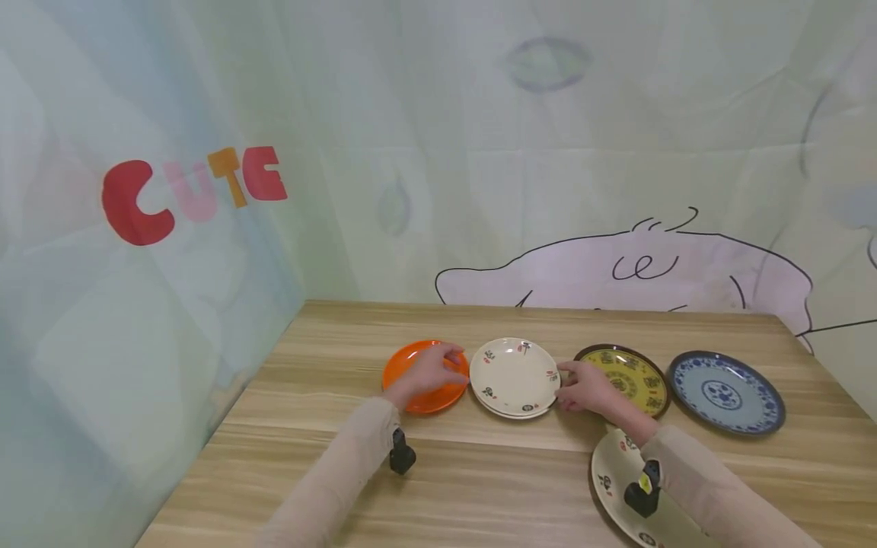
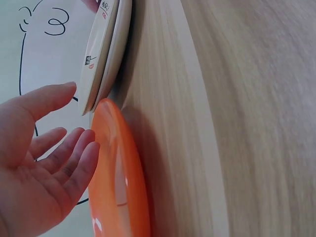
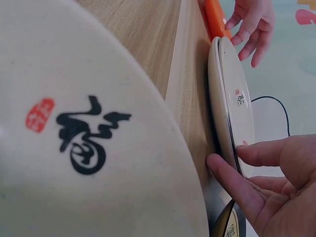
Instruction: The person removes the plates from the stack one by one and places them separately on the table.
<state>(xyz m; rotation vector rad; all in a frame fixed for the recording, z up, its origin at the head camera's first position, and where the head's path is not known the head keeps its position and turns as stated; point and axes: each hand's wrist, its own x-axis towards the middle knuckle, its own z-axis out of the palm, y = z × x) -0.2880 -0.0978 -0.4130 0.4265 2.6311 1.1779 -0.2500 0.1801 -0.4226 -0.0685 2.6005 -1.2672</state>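
Two small cream plates point(image 1: 514, 377) with floral and character marks lie stacked near the middle of the table, the upper slightly offset on the lower. My right hand point(image 1: 588, 387) is at their right edge. In the right wrist view, its thumb lies on the upper rim and its index finger sits at the lower side, pinching the edge. My left hand point(image 1: 426, 371) hovers over an orange plate point(image 1: 421, 405), fingers spread and holding nothing. A narrow space parts its thumb from the cream plates in the left wrist view.
A yellow patterned plate point(image 1: 640, 373) with a dark rim lies behind my right hand. Farther right is a blue patterned plate point(image 1: 726, 393). A larger cream plate point(image 1: 613, 487) lies under my right forearm. A printed curtain point(image 1: 384, 152) hangs behind the wooden table point(image 1: 466, 487).
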